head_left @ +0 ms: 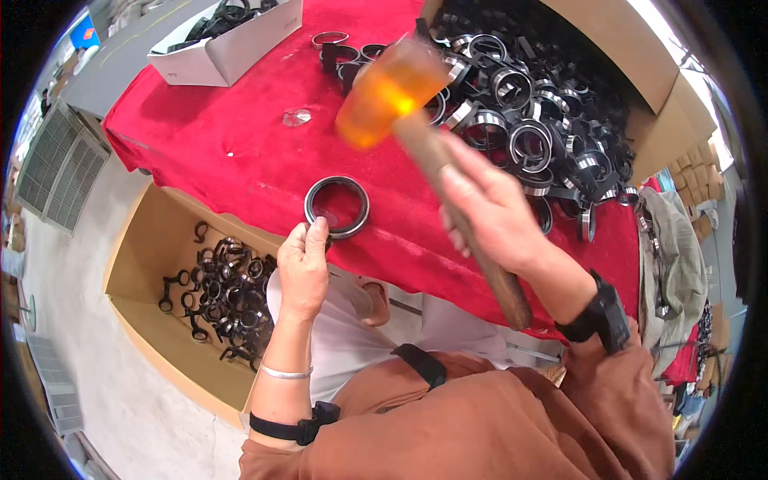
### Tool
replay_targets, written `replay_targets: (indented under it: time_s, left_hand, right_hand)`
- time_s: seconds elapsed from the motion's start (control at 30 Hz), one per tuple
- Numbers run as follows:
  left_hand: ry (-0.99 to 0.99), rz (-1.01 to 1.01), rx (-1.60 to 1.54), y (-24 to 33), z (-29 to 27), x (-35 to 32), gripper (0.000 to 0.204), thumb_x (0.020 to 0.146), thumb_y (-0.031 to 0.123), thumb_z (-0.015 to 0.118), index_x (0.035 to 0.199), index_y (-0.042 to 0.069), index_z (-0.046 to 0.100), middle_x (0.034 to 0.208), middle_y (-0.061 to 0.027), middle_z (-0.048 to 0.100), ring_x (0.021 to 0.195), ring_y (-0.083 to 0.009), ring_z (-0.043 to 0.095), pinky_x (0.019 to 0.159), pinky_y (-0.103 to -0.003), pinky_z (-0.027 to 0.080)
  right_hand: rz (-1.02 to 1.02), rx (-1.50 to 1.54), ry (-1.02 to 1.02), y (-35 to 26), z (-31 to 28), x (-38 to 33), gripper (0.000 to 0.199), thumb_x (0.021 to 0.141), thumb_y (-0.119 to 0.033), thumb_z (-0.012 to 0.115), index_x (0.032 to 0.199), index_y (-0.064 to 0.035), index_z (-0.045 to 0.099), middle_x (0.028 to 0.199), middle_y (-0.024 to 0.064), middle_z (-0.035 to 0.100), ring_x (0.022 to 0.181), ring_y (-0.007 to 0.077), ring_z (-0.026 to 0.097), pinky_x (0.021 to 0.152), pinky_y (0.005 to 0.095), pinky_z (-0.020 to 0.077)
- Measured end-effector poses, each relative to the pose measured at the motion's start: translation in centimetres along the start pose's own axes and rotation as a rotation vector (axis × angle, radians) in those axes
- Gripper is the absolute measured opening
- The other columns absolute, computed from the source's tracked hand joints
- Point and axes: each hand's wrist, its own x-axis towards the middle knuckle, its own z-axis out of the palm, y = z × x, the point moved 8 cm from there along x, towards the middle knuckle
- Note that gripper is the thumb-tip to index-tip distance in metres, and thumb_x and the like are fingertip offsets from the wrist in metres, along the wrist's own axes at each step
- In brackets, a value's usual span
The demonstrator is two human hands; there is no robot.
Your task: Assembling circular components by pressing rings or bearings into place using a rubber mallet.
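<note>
— Where's the ring?
— The black ring lies on the red bench, my left hand pinching its near edge.
— And your right hand?
— My right hand is closed around the mallet, raised just beyond the ring.

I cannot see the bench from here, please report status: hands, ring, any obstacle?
Left hand pinches black ring at near edge, flat on red cloth. Right hand grips mallet, raised above ring. Nothing between them.
</note>
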Motion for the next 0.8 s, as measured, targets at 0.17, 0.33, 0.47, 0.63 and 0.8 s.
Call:
replay_targets:
  time_s: [0.17,0.33,0.47,0.63,0.8]
  left_hand:
    - [-0.015,0.024,0.024,0.1,-0.2,0.2,0.028,0.093,0.022,0.050,0.073,0.004,0.053,0.063,0.0068,0.040,0.061,-0.0036,0.033,0.052,-0.021,0.029]
    - [-0.024,-0.053,0.035,0.3,-1.0,-0.2,0.023,0.093,0.021,0.049,0.079,0.003,0.056,0.064,0.0050,0.044,0.057,-0.0042,0.038,0.048,-0.021,0.031]
    - [0.154,0.126,0.238,0.2,-8.9,-1.5,0.026,0.091,0.023,0.050,0.079,0.002,0.057,0.069,0.0017,0.051,0.061,-0.0066,0.046,0.054,-0.023,0.038]
    - [0.436,0.108,1.084,1.6,-20.2,-2.3,0.048,0.094,0.034,0.041,0.120,-0.006,0.047,0.122,-0.0215,0.044,0.112,-0.0282,0.043,0.095,-0.038,0.032]
    - [0.226,0.657,1.021,9.3,-4.5,-1.1,0.023,0.081,0.009,0.060,0.100,-0.004,0.058,0.099,-0.0175,0.057,0.094,-0.0303,0.054,0.084,-0.037,0.043]
  right_hand:
    - [-0.072,0.067,0.059,0.4,0.8,-1.7,0.049,0.094,-0.024,0.043,0.139,-0.0122,0.027,0.068,0.0027,0.050,0.050,0.0081,0.048,0.043,0.0223,0.0425]
    - [0.061,-0.002,-0.139,3.1,1.4,-0.9,0.050,0.094,-0.024,0.042,0.140,-0.0094,0.027,0.072,0.0017,0.050,0.054,0.0071,0.049,0.049,0.0234,0.0442]
    - [-0.047,-0.006,-0.134,4.5,-1.2,-4.8,0.052,0.093,-0.023,0.044,0.140,-0.0079,0.027,0.077,0.0005,0.052,0.059,0.0053,0.047,0.053,0.0221,0.0431]
    - [0.045,0.064,-0.086,7.7,-4.9,-9.6,0.053,0.094,-0.021,0.044,0.141,-0.0089,0.023,0.076,-0.0001,0.049,0.061,0.0053,0.047,0.054,0.0207,0.0425]
    - [-0.017,0.340,0.003,9.2,-6.6,-11.7,0.058,0.094,-0.019,0.043,0.143,-0.0095,0.015,0.078,0.0040,0.051,0.062,0.0079,0.049,0.054,0.0223,0.0435]
